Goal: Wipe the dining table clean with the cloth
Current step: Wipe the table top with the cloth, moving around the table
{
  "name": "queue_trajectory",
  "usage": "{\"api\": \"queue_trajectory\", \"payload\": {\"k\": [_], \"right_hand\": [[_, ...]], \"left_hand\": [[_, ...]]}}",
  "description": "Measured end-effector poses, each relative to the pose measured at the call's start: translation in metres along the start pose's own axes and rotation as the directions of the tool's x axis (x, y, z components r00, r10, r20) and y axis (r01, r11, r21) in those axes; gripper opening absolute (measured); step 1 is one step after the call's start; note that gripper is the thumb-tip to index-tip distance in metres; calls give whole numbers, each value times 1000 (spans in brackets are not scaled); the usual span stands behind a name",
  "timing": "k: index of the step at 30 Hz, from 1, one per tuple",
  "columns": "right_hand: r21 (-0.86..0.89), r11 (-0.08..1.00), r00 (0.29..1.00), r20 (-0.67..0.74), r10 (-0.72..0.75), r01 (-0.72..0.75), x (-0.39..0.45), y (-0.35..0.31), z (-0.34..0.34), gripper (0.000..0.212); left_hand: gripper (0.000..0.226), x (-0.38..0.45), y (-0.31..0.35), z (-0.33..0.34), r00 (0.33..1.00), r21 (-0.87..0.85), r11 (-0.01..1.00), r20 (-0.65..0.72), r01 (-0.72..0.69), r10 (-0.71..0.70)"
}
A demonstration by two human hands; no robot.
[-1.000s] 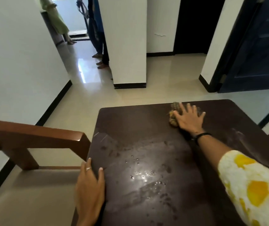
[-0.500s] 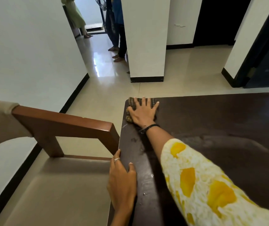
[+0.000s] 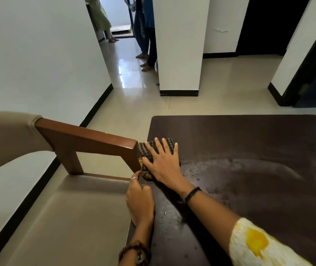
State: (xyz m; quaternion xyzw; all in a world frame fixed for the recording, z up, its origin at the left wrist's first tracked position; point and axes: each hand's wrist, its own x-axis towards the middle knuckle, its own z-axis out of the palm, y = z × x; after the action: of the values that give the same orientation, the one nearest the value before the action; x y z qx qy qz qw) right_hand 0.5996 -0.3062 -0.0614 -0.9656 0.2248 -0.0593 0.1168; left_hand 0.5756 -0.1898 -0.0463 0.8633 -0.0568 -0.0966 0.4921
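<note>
The dark brown dining table (image 3: pixel 249 143) fills the right half of the head view, with wet smears and droplets on its top. A checked dark-and-yellow cloth (image 3: pixel 147 150) lies at the table's left edge, partly hidden under my right hand (image 3: pixel 163 164), which presses flat on it with fingers spread. My left hand (image 3: pixel 140 202) rests on the table's left edge closer to me, fingers curled over the rim, a ring on one finger.
A wooden chair (image 3: pixel 88 139) with a beige seat stands against the table's left edge, its armrest end touching the cloth. A white wall runs along the left. Two persons (image 3: pixel 145 31) stand in the far corridor by a white pillar (image 3: pixel 180 45).
My right hand has slid the cloth from the far middle of the table to the far left corner, then back toward me along the left edge. The left hand stays on the rim.
</note>
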Motion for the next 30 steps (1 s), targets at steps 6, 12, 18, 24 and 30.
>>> {"api": "queue_trajectory", "payload": {"k": [6, 12, 18, 24, 30], "right_hand": [[8, 1000, 1000, 16, 17, -17, 10, 0, -2, 59], [5, 999, 999, 33, -38, 38, -3, 20, -10, 59], [-16, 979, 979, -32, 204, -204, -41, 151, -51, 57], [-22, 817, 817, -67, 573, -576, -88, 255, -87, 56], [-15, 851, 849, -86, 522, -525, -61, 179, -65, 60]], "left_hand": [[46, 6, -8, 4, 998, 65, 996, -20, -54, 55], [45, 2, -3, 14, 966, 384, 889, 31, -249, 257], [50, 9, -11, 19, 899, 474, 764, 217, -437, 380], [51, 13, -11, 23, 886, 500, 733, 221, -462, 407], [52, 16, -10, 24, 876, 517, 709, 235, -479, 421]]}}
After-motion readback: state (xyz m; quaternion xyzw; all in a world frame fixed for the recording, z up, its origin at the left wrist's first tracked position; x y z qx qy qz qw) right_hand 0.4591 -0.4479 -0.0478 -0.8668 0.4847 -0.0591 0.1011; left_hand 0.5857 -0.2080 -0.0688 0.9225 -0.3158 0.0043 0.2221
